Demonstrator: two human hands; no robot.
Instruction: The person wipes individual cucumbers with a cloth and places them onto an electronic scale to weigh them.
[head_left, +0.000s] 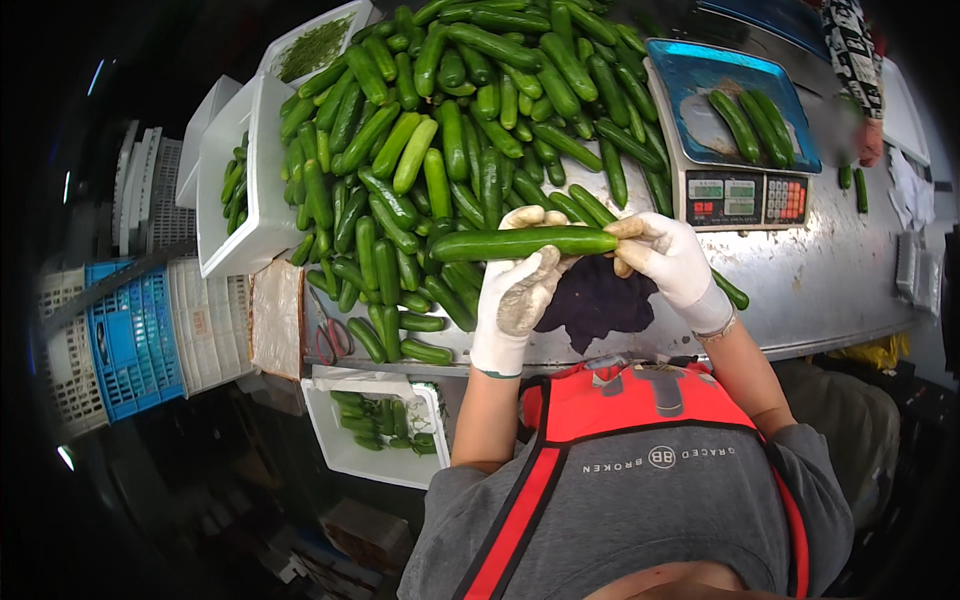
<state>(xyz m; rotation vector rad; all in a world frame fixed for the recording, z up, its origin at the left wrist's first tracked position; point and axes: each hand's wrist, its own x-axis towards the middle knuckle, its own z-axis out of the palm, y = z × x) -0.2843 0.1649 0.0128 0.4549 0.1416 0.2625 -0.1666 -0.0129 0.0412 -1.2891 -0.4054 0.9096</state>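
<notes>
A long green cucumber (525, 243) lies level across both my gloved hands, in front of my chest. The fingers and thumb of my left hand (521, 281) are around its middle. With its fingertips, my right hand (660, 259) pinches the cucumber's right end. Both white gloves are stained at the palms or fingers. A large heap of cucumbers (454, 142) spreads behind and left of my hands. Under them, a dark cloth (600, 300) lies on the metal table (814, 292). Several cucumbers (735, 126) rest on the blue pan of a digital scale (746, 199).
White foam boxes (251, 180) with cucumbers stand left of the heap and below the table's near edge (379, 452). Red-handled scissors (330, 337) lie at the table's left corner. Stacked plastic crates (135, 341) stand further left. Another person's patterned sleeve (851, 56) shows at the upper right.
</notes>
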